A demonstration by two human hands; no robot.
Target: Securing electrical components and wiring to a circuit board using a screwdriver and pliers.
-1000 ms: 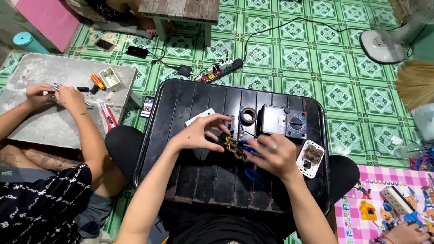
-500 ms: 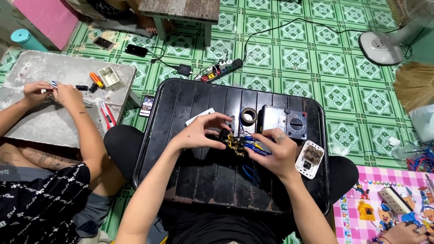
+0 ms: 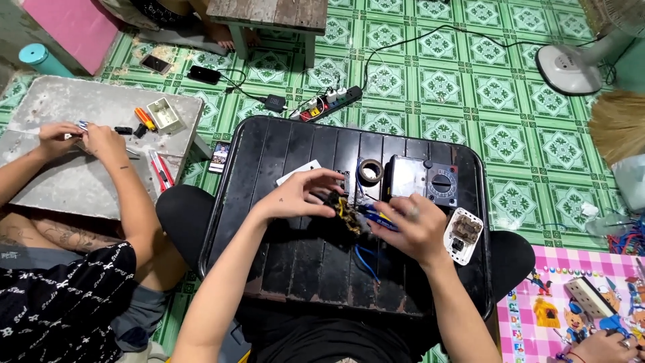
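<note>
Centre of frame, on black counter (image 3: 269, 269): left hand (image 3: 299, 195) pinched small wired switch part (image 3: 342, 207); right hand (image 3: 413, 228) gripped blue-handled tool (image 3: 376, 217) against it. Best: steady part firmly, tip square, blue wires (image 3: 366, 259) kept aside.

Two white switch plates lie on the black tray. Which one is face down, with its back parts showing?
The one by the tray's right edge, beside the right hand: this switch plate shows brown inner parts. The other plate, above the left hand, shows only plain white.
</note>
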